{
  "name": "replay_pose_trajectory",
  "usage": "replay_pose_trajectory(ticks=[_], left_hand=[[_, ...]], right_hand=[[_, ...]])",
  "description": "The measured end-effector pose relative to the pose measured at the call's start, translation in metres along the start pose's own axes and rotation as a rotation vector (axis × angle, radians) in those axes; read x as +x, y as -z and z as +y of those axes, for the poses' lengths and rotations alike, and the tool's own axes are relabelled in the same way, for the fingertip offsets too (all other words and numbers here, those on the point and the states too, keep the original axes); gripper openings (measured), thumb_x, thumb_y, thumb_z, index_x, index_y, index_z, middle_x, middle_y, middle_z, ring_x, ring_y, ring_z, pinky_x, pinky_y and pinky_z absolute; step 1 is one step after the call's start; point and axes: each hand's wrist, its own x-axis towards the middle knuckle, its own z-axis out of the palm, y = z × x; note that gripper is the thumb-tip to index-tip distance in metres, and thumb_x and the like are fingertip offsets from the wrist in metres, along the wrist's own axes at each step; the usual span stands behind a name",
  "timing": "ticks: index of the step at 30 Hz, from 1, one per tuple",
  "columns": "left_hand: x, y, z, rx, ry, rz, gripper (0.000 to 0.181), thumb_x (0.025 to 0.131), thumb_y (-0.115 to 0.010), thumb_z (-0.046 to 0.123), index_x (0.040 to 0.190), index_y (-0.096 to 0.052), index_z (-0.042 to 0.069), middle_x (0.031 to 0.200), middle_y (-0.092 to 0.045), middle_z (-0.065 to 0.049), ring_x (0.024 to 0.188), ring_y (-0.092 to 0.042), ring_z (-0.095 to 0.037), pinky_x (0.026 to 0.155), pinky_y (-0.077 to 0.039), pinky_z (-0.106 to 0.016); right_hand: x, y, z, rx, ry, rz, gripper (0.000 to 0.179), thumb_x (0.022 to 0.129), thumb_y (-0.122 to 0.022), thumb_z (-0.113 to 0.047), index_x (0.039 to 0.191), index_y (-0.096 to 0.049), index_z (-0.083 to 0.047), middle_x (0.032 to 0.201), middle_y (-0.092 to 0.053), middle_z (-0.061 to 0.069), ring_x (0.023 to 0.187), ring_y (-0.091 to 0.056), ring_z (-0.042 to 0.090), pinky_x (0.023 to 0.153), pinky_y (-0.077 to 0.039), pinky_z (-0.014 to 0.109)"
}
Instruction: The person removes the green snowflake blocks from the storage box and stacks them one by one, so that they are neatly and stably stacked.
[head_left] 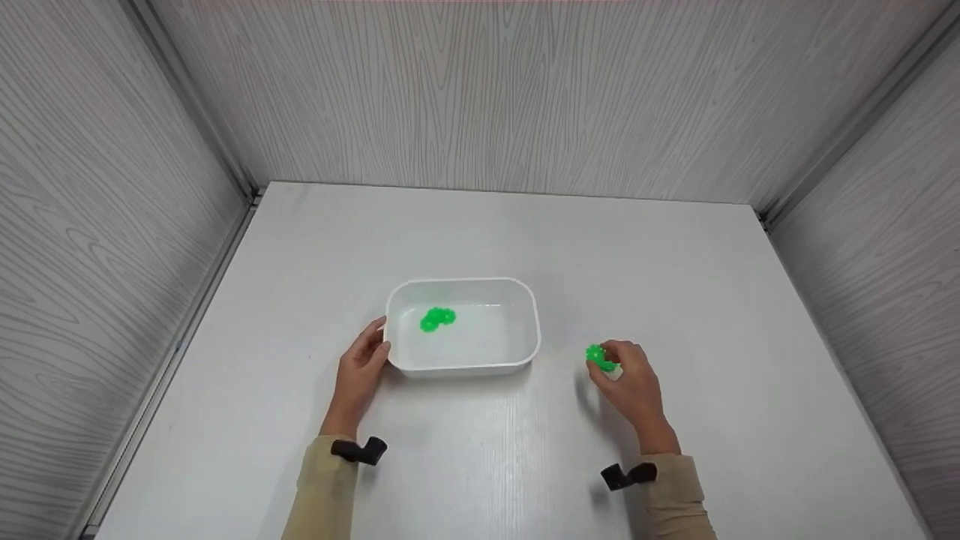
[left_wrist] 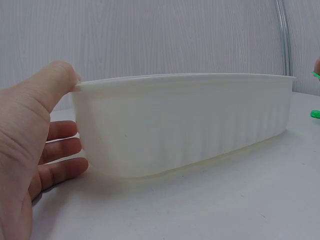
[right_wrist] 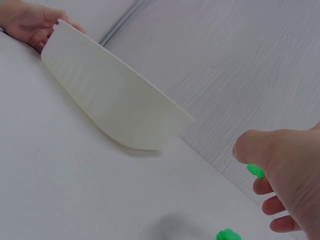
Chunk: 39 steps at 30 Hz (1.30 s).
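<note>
A white, rounded rectangular plastic container (head_left: 463, 369) sits on the table, with a small clump of green flower-shaped pieces (head_left: 437, 318) on its floor. At its left end, my left hand (head_left: 361, 373) grips it, thumb (left_wrist: 65, 75) at the rim and the other fingers (left_wrist: 67, 170) beside the outer wall. To the container's right, apart from it, my right hand (head_left: 628, 377) pinches a green flower-shaped piece (right_wrist: 255, 170) between thumb and fingers, which partly hide it. Another green piece (right_wrist: 228, 234) lies on the table below that hand.
The white tabletop (head_left: 465, 232) carries the container. Pale wood-grain panels enclose it at the back (head_left: 480, 97), left (head_left: 82, 225) and right (head_left: 877, 247). Black wrist mounts (head_left: 360, 451) show at both sleeves.
</note>
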Motion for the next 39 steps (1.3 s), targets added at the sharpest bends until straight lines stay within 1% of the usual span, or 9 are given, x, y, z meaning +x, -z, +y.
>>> replay_pose_trajectory(ticks=[3, 7, 11, 17, 21, 25, 33, 36, 39], left_hand=[[0.000, 0.000, 0.000, 0.020, -0.004, 0.001, 0.044, 0.094, -0.057, 0.027, 0.137, -0.048, 0.023, 0.123, -0.055, -0.011, 0.109, -0.054, -0.024, 0.088, -0.046, -0.023], [0.001, -0.001, 0.001, 0.001, -0.005, -0.004, 0.046, 0.093, -0.057, 0.027, 0.138, -0.047, 0.021, 0.125, -0.054, -0.012, 0.112, -0.053, -0.026, 0.089, -0.046, -0.023], [0.001, -0.001, 0.002, -0.021, -0.003, 0.007, 0.045, 0.093, -0.059, 0.026, 0.136, -0.048, 0.022, 0.124, -0.054, -0.013, 0.111, -0.053, -0.025, 0.088, -0.046, -0.023], [0.002, -0.001, 0.003, -0.026, -0.011, 0.004, 0.044, 0.093, -0.058, 0.026, 0.137, -0.048, 0.022, 0.124, -0.054, -0.015, 0.109, -0.053, -0.027, 0.086, -0.047, -0.024], [0.001, 0.000, 0.004, -0.022, -0.005, 0.003, 0.045, 0.094, -0.057, 0.025, 0.137, -0.047, 0.020, 0.124, -0.053, -0.016, 0.110, -0.052, -0.029, 0.087, -0.046, -0.023], [0.001, 0.000, 0.003, -0.017, 0.003, 0.010, 0.045, 0.093, -0.058, 0.026, 0.137, -0.048, 0.022, 0.124, -0.054, -0.013, 0.110, -0.052, -0.027, 0.087, -0.046, -0.023], [0.000, 0.000, 0.002, -0.042, 0.029, 0.005, 0.046, 0.092, -0.060, 0.027, 0.136, -0.049, 0.023, 0.126, -0.054, -0.012, 0.112, -0.052, -0.026, 0.088, -0.046, -0.024], [-0.001, 0.001, 0.005, -0.059, 0.035, -0.012, 0.046, 0.093, -0.058, 0.022, 0.138, -0.046, 0.019, 0.127, -0.053, -0.016, 0.114, -0.051, -0.030, 0.088, -0.046, -0.024], [-0.003, -0.001, 0.016, -0.058, 0.029, -0.029, 0.046, 0.094, -0.056, 0.016, 0.139, -0.044, 0.013, 0.126, -0.052, -0.020, 0.114, -0.050, -0.034, 0.087, -0.047, -0.025]], right_hand=[[-0.003, 0.003, 0.005, -0.010, -0.038, -0.001, 0.029, 0.075, -0.076, -0.012, 0.098, -0.063, -0.002, 0.085, -0.059, 0.007, 0.081, -0.055, 0.021, 0.067, -0.048, 0.036], [-0.007, 0.005, 0.012, -0.015, -0.108, -0.008, 0.028, 0.076, -0.075, -0.014, 0.099, -0.063, -0.003, 0.085, -0.059, 0.007, 0.082, -0.055, 0.021, 0.067, -0.047, 0.037], [-0.008, 0.006, 0.019, -0.030, -0.164, -0.022, 0.029, 0.077, -0.074, -0.015, 0.099, -0.063, -0.002, 0.086, -0.060, 0.008, 0.082, -0.054, 0.022, 0.066, -0.046, 0.038], [-0.006, 0.003, 0.028, -0.078, -0.195, -0.063, 0.028, 0.078, -0.073, -0.016, 0.100, -0.063, -0.002, 0.086, -0.059, 0.008, 0.081, -0.052, 0.022, 0.065, -0.045, 0.037], [-0.007, 0.001, 0.030, -0.088, -0.207, -0.102, 0.028, 0.079, -0.072, -0.018, 0.100, -0.062, -0.002, 0.088, -0.059, 0.008, 0.084, -0.052, 0.022, 0.069, -0.045, 0.037], [-0.007, 0.000, 0.030, -0.095, -0.224, -0.128, 0.028, 0.080, -0.071, -0.019, 0.101, -0.062, -0.003, 0.091, -0.059, 0.008, 0.086, -0.052, 0.022, 0.073, -0.046, 0.038], [-0.008, -0.002, 0.031, -0.109, -0.327, -0.196, 0.031, 0.085, -0.065, -0.029, 0.105, -0.060, -0.006, 0.097, -0.054, 0.006, 0.091, -0.050, 0.022, 0.080, -0.045, 0.041], [-0.008, -0.004, 0.032, -0.112, -0.345, -0.201, 0.030, 0.086, -0.064, -0.029, 0.106, -0.060, -0.007, 0.099, -0.054, 0.006, 0.093, -0.050, 0.023, 0.082, -0.044, 0.042], [-0.008, -0.004, 0.033, -0.123, -0.355, -0.204, 0.029, 0.086, -0.063, -0.028, 0.107, -0.061, -0.008, 0.101, -0.054, 0.006, 0.095, -0.050, 0.023, 0.083, -0.044, 0.043]])
